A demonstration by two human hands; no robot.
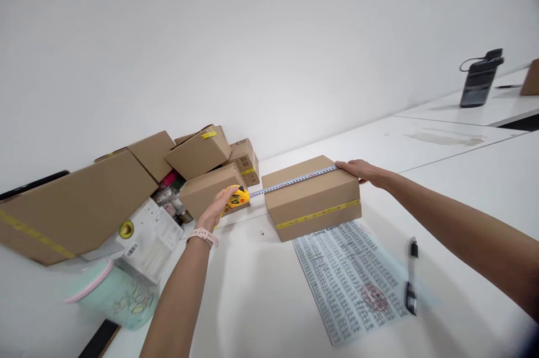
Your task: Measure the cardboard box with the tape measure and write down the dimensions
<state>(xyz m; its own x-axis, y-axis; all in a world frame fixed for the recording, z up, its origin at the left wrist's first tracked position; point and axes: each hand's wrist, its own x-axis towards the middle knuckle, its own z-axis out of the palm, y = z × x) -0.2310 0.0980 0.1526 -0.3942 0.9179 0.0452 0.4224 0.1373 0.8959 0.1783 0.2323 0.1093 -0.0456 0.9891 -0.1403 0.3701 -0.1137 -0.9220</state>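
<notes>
My left hand is closed around a yellow tape measure, just left of a brown cardboard box. From its case the white blade runs out across the top of that box. At the box's right end, my right hand pinches the far end of the blade against the top edge. Yellow tape crosses the box's front side. Partly under the box lies a printed sheet with rows of small text and a round red stamp. A black-and-clear pen rests at the sheet's right.
Several cardboard boxes are piled at the left against the wall. Nearer stand a white carton and a mint-green container with a pink rim. A dark water bottle stands far right on the white table.
</notes>
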